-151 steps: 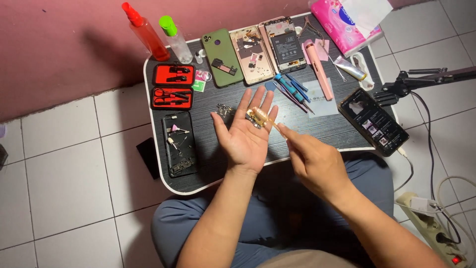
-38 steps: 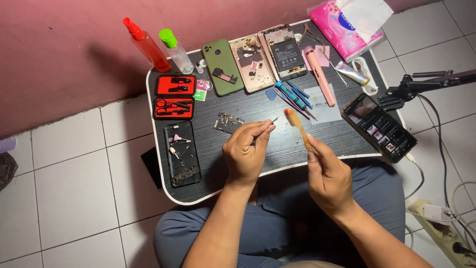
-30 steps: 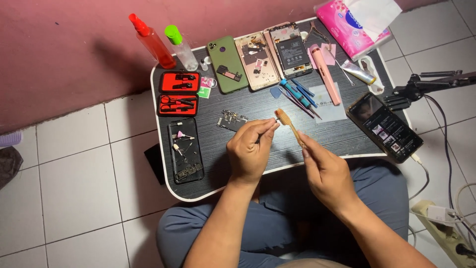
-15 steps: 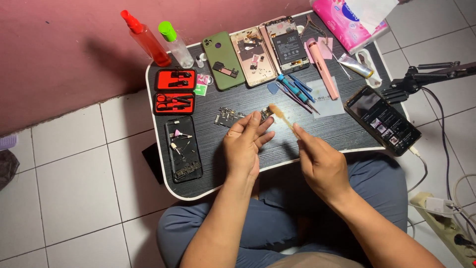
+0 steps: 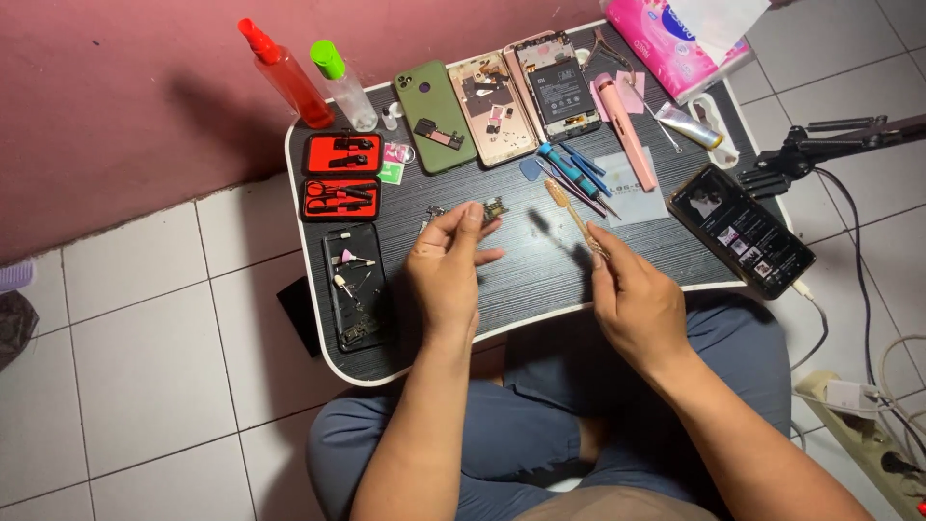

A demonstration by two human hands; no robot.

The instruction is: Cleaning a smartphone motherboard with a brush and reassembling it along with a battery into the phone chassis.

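My left hand [image 5: 447, 273] pinches a small circuit board part [image 5: 494, 208] between thumb and fingertips, just above the black lap table [image 5: 540, 280]. To its right, my right hand [image 5: 637, 301] grips a small brush [image 5: 569, 210] with a tan handle, its bristle end pointing up and left, a short gap from the part. Another small metal part [image 5: 436, 211] lies on the table close to my left fingertips.
The table's far edge holds red [image 5: 282, 72] and clear spray bottles, a green phone back [image 5: 434, 116], two opened phones [image 5: 558, 87], a pink tool [image 5: 625, 130] and blue screwdrivers [image 5: 571, 172]. A red tool case [image 5: 341, 174], a black parts tray [image 5: 355, 285], a lit phone [image 5: 741, 230], tissues [image 5: 680, 39].
My left hand went from flat and palm up with the part lying on it to pinching the part. The brush touched the part half a second ago and has drawn back to the right.
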